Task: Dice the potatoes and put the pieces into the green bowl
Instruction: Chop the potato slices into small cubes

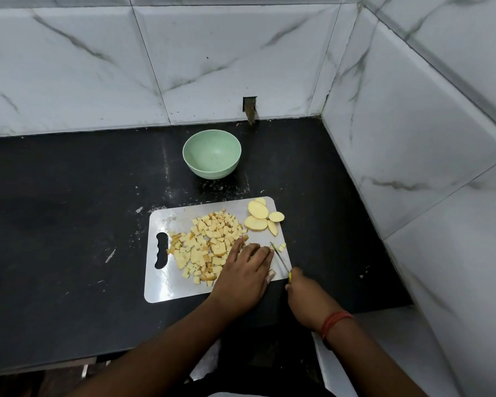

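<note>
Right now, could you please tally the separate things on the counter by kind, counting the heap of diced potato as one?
Green bowl: 1
Steel cutting board: 1
Knife: 1
Heap of diced potato: 1
Uncut potato slices: 5
Total: 9

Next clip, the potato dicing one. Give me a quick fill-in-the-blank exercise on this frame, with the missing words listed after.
1. The green bowl on the black counter holds ____ potato pieces.
2. The right hand grips a ____.
3. The uncut potato slices lie at the cutting board's far ____ corner.
4. The left hand rests on the board beside the pile of ____ potato.

Missing words: no; knife; right; diced
</note>
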The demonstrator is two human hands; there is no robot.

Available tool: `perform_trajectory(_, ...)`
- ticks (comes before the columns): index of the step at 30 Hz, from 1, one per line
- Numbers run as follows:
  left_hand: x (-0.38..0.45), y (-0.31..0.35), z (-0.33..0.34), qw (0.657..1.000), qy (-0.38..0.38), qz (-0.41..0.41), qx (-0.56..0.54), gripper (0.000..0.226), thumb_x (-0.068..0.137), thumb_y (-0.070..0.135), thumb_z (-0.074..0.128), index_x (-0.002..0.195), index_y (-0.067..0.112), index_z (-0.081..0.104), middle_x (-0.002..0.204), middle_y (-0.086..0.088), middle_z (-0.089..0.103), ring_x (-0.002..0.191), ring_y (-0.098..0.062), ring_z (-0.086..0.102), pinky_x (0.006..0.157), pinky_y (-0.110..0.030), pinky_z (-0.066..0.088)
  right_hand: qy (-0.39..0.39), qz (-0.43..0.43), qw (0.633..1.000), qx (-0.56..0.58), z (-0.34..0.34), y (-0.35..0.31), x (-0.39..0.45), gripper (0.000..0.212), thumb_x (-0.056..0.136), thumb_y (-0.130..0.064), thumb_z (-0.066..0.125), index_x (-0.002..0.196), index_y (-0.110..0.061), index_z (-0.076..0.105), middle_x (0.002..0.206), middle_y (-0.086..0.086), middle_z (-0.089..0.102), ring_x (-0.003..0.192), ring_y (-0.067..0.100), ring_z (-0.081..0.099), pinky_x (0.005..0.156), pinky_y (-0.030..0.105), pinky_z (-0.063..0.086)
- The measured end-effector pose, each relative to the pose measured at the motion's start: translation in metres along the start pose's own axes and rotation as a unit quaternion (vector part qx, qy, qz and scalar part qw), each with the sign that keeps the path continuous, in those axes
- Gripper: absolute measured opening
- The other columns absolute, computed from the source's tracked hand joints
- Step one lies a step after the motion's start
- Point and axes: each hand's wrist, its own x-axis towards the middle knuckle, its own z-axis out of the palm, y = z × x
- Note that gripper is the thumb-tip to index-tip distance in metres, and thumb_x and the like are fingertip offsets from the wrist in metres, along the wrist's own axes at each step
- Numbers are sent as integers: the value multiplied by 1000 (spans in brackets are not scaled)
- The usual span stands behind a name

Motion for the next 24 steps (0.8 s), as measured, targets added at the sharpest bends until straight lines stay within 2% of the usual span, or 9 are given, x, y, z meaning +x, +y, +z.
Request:
perform_trajectory(8, 0, 1, -2, 1000, -16, -7, 5, 52, 104, 42, 39, 141, 10, 58, 134, -4, 59, 127, -26, 51, 119, -56, 28, -21, 8, 1000, 16, -1, 5, -8, 45, 102, -17, 37, 144, -6, 25, 100, 9, 58, 84, 17, 55, 75, 28, 42)
perform_trajectory(10, 1, 0, -2, 1000, -13, -8, 7, 52, 104, 42, 38, 140, 10, 59, 134, -4, 59, 126, -26, 51, 119, -56, 28, -27, 4, 1000, 14, -1, 8, -12, 34, 102, -17, 37, 134, -7, 33, 87, 2, 52, 77, 14, 52, 72, 27, 39)
perform_trajectory(13, 1, 1, -2, 1000, -15, -9, 9, 52, 104, 42, 37, 139, 10, 59, 133, -5, 59, 126, -26, 51, 119, -56, 28, -31, 1, 999, 15, -2, 14, -18, 8, 102, -20, 38, 106, -12, 38, 77, -1, 46, 71, 13, 49, 69, 27, 38)
perform_trajectory(14, 0, 1, -2, 1000, -15, -10, 10, 52, 104, 42, 37, 138, 10, 60, 133, -5, 59, 126, -26, 51, 119, -56, 28, -32, 1, 999, 18, -3, 15, -19, 8, 102, -20, 39, 97, -15, 37, 74, -2, 44, 66, 11, 45, 65, 27, 37)
perform_trajectory(16, 0, 1, -2, 1000, -12, -11, 12, 52, 104, 42, 38, 137, 10, 61, 131, -5, 60, 125, -26, 51, 119, -56, 29, -38, -4, 999, 23, -6, 18, -22, 21, 102, -22, 42, 83, -20, 33, 72, -3, 43, 62, 8, 41, 56, 26, 34)
perform_trajectory(18, 0, 1, -2, 1000, -7, -7, 17, 51, 103, 42, 39, 135, 9, 62, 130, -6, 61, 124, -26, 52, 119, -56, 30, -30, -14, 998, 51, -11, 22, -24, 21, 101, -26, 44, 82, -20, 37, 74, -3, 46, 64, 8, 43, 56, 21, 33)
perform_trajectory(21, 0, 1, -5, 1000, -2, 0, 24, 49, 102, 42, 42, 133, 9, 63, 130, -8, 61, 125, -27, 52, 119, -55, 29, -4, -14, 992, 123, -21, 25, -27, 17, 100, -28, 47, 91, -13, 47, 75, -1, 50, 67, 13, 48, 60, 28, 36)
perform_trajectory(24, 8, 4, -9, 1000, 4, 25, 8, 48, 102, 41, 46, 135, 8, 60, 134, -10, 59, 128, -27, 52, 120, -54, 29, 31, -3, 981, 194, -29, 26, -27, 20, 99, -27, 50, 84, -14, 45, 69, 2, 50, 63, 17, 49, 62, 30, 38)
